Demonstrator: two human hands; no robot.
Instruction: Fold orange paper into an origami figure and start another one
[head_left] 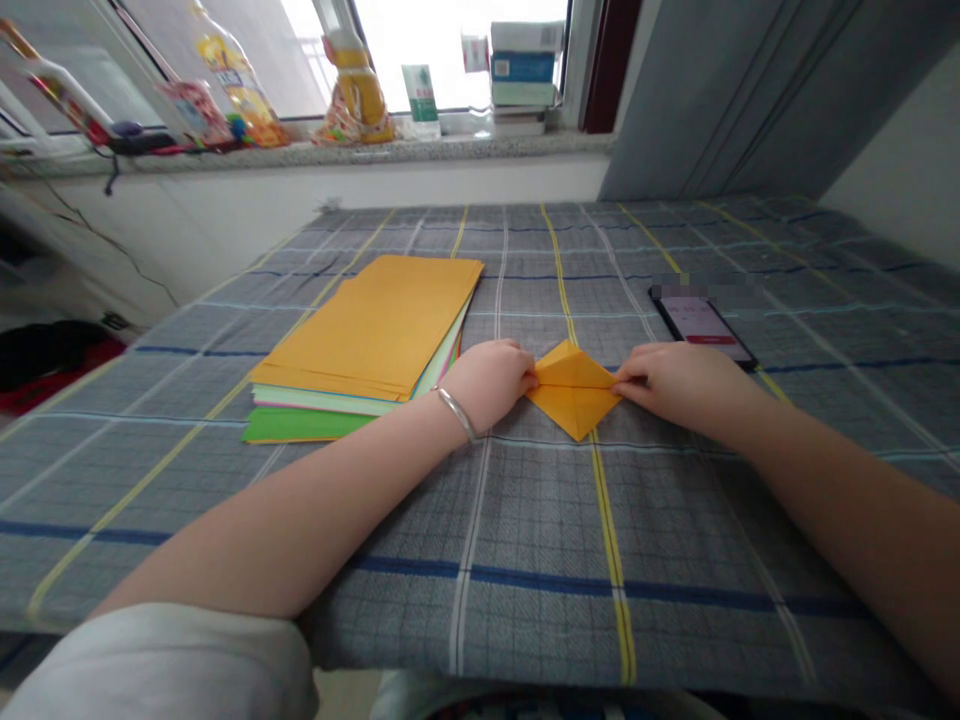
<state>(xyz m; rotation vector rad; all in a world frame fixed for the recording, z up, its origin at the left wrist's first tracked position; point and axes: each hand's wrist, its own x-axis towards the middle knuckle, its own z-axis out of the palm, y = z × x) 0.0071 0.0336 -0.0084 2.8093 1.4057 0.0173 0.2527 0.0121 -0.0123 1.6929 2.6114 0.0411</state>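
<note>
An orange sheet of folded paper [576,392], diamond-shaped with creases across its middle, lies on the checked cloth in front of me. My left hand [501,378] pinches its left corner between thumb and fingers. At the opposite corner, my right hand [651,378] grips the paper's tip in the same way. A silver bangle [456,412] circles my left wrist. Just left of my left hand rests a stack of coloured paper [375,325], orange on top, with pale and green sheets showing below.
Beyond my right hand lies a phone [701,325] with its screen lit. The grey checked tablecloth [540,530] covers the table. Along the windowsill [450,148] stand a juice bottle [244,85], a yellow bottle [360,90], a green-and-white tube [421,95] and stacked boxes [526,68].
</note>
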